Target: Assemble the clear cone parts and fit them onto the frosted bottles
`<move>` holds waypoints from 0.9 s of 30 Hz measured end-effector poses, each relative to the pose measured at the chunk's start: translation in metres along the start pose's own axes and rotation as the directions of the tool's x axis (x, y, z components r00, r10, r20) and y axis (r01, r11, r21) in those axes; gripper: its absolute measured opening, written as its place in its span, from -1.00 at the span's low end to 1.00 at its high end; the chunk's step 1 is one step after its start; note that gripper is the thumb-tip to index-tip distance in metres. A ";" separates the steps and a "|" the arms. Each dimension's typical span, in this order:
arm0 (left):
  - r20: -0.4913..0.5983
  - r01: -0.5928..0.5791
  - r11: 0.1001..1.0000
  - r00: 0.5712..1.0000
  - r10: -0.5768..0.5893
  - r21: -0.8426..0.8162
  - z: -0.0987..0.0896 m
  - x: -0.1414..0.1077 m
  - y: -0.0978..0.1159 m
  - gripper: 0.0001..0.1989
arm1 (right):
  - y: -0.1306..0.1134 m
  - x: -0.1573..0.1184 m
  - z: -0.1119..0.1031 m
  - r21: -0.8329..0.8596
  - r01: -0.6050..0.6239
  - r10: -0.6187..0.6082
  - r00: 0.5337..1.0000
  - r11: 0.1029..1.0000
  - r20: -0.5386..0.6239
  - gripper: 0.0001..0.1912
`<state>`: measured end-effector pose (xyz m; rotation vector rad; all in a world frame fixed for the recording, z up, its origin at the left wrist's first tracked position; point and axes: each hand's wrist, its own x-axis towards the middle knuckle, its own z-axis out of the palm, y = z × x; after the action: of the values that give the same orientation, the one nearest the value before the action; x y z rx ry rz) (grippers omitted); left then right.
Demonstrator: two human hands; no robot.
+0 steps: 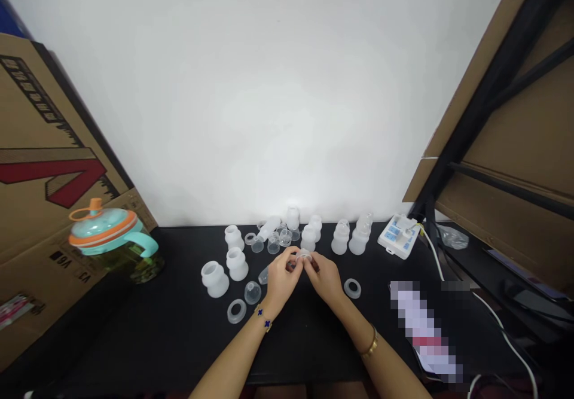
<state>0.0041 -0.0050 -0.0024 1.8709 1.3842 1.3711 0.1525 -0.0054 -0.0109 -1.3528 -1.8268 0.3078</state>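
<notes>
Both hands meet over the middle of the black table. My left hand (283,274) and my right hand (323,273) pinch a small translucent ring-shaped part (304,255) between their fingertips. Left of my left hand are a clear dome cap (252,292) and a translucent ring (236,311) lying flat. Open white bottles stand farther left, one of them a wide-mouthed bottle (215,279). Another ring (352,288) lies right of my right hand. Behind the hands are several clear caps (273,243) and a white bottle (308,237). Capped bottles (340,237) stand at the back right.
A teal and orange jug (107,237) stands at the left by a cardboard box (40,166). A white power strip (399,235) with a cable lies at the back right, and a pixelated flat object (426,330) lies nearer. A black metal frame (484,100) rises at the right.
</notes>
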 end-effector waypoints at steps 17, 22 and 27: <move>-0.014 -0.078 0.988 0.997 0.081 0.133 -0.001 0.002 -0.006 -0.73 | 0.002 0.000 0.000 0.124 -0.051 0.050 0.999 0.991 0.011 -0.68; 0.030 0.036 0.998 0.999 -0.034 -0.055 -0.001 0.003 -0.003 -0.72 | 0.001 0.001 0.000 0.177 -0.050 0.049 0.999 0.983 0.007 -0.66; 0.051 0.033 0.994 0.998 -0.028 -0.103 -0.002 0.003 0.003 -0.82 | 0.000 0.000 0.001 0.168 -0.052 0.051 0.999 0.984 0.012 -0.67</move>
<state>0.0040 -0.0037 0.0022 1.7976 1.2870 1.3463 0.1521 -0.0049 -0.0116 -1.2835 -1.7325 0.4842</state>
